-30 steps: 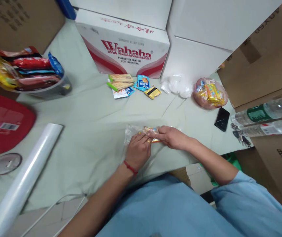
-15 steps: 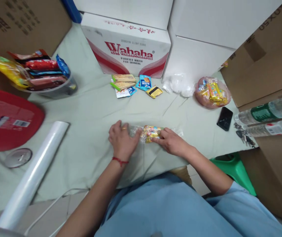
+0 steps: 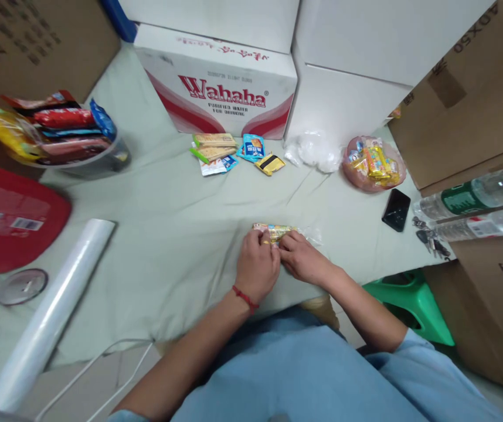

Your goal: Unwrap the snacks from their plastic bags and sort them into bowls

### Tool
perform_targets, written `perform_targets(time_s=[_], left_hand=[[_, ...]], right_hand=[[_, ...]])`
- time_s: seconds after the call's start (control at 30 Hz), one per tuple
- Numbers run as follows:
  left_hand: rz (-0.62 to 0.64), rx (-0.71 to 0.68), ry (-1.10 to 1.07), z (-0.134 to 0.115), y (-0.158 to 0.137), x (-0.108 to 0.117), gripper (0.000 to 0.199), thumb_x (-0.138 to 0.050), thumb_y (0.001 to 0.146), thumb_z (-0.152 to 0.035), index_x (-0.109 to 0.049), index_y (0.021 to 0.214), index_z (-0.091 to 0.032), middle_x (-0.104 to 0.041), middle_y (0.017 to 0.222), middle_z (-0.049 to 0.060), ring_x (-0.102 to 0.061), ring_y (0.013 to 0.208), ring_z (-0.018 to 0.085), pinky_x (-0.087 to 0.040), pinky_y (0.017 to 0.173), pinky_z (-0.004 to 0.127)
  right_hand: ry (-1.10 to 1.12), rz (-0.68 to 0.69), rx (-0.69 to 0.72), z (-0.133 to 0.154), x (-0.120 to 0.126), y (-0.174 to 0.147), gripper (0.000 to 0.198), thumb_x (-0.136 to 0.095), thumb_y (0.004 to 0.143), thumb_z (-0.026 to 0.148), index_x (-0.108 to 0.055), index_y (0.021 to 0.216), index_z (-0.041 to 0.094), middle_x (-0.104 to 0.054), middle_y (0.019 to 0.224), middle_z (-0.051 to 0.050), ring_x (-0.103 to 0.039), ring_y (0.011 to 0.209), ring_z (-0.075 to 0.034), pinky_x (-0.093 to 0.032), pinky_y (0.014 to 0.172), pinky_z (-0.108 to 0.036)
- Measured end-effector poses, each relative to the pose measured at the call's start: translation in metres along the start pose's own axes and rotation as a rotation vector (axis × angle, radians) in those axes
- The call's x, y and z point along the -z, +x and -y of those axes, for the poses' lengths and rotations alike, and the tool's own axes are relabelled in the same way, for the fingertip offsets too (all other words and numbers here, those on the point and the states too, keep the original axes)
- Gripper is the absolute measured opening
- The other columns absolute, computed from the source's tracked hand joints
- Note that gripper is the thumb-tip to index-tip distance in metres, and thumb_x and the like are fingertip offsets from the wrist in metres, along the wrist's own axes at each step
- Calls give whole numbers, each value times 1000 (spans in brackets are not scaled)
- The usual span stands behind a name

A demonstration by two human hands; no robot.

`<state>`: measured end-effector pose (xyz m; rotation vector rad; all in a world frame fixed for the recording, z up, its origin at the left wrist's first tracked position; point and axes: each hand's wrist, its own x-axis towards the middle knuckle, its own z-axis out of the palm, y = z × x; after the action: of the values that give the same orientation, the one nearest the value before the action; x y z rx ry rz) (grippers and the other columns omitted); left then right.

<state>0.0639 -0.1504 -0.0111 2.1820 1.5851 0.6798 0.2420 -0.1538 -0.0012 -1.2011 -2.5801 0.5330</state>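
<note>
On the cloth in front of me lies a small bundle of yellow-wrapped snacks [image 3: 275, 230] in clear plastic film [image 3: 312, 235]. My left hand [image 3: 258, 264] presses its curled fingers onto the bundle's left and near side. Against the near right side, my right hand [image 3: 302, 255] grips the bundle with bent fingers, close beside the left. The fingers hide the lower part of the bundle. A loose end of the film sticks out to the right, beyond the right hand.
Behind are packaged biscuits [image 3: 214, 146], crumpled clear plastic [image 3: 315, 151] and a pink bowl of snacks [image 3: 372, 181]. A phone [image 3: 396, 210], keys [image 3: 431, 241] and bottles [image 3: 462, 199] lie right. A film roll [image 3: 53, 310] and a tub of snacks [image 3: 97, 163] are left.
My left hand has moved right, from the film's left end onto the bundle, and its fingers have curled. The film on the left is now folded in or covered. My right hand stays by the bundle.
</note>
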Motion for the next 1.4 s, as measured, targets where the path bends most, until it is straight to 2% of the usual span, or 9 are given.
perform_targets(time_s=[0.1,0.23,0.33,0.57,0.67,0.8,1.03,1.23,1.4], left_hand=[[80,-53,220,-7,-14,-6,58,-49,99,-28,-52,151,-4,-60,146,24,-58,131,37,-53,94,48],[132,-98,357,-7,-24,-13,66,-46,99,-25,-40,160,-2,-55,156,24,-54,136,37,-49,93,48],[135,-103,394,-6,-25,-19,67,-43,99,-23,-38,161,1,-54,155,26,-54,135,37,-47,92,49],[149,-131,372,0,-25,-22,65,-42,100,-23,-38,161,0,-54,157,26,-53,136,37,-48,89,49],[157,-134,369,1,-25,-23,64,-40,101,-21,-38,161,0,-53,157,26,-54,136,37,-49,88,49],[142,-132,343,2,-24,-28,60,-38,101,-16,-43,159,-1,-55,155,27,-55,137,36,-48,94,50],[42,-216,210,14,-33,-32,54,-43,98,-14,-54,150,-2,-57,153,27,-56,141,34,-42,112,50],[-16,-254,-97,28,-40,-11,73,-53,78,-10,-50,150,-12,-63,148,20,-57,141,33,-18,130,62],[26,-115,-478,41,-34,-4,69,-49,72,-7,-51,140,-19,-68,141,13,-61,137,28,-31,128,58]], right_hand=[[260,-135,-10,-2,7,-16,28,-49,104,20,-75,115,25,-72,103,-8,-61,106,-25,-53,97,-45],[147,-519,-539,-11,6,-34,32,-50,106,38,-72,124,24,-69,101,-10,-63,99,-27,-55,93,-46],[-39,-515,-739,-19,-3,-41,47,-64,96,53,-72,126,18,-64,111,-17,-57,111,-35,-51,101,-54],[102,-377,-735,-15,15,-37,19,-57,97,37,-69,99,22,-66,100,-9,-64,90,-24,-52,83,-35],[145,-282,-732,-8,33,-14,15,-60,96,34,-67,90,23,-66,79,-1,-60,73,-19,-44,70,-29],[66,-147,-712,8,33,35,13,-63,96,28,-67,86,21,-70,80,-2,-61,75,-18,-40,70,-28],[-46,40,-645,34,10,59,28,-44,106,21,-71,112,16,-70,108,-12,-65,90,-22,-46,78,-32],[-116,70,-341,38,7,34,36,-50,103,16,-61,137,13,-64,125,-16,-54,113,-28,-48,98,-40],[-269,124,-269,36,14,35,27,-54,106,25,-64,129,18,-66,121,-15,-51,113,-32,-44,93,-45]])
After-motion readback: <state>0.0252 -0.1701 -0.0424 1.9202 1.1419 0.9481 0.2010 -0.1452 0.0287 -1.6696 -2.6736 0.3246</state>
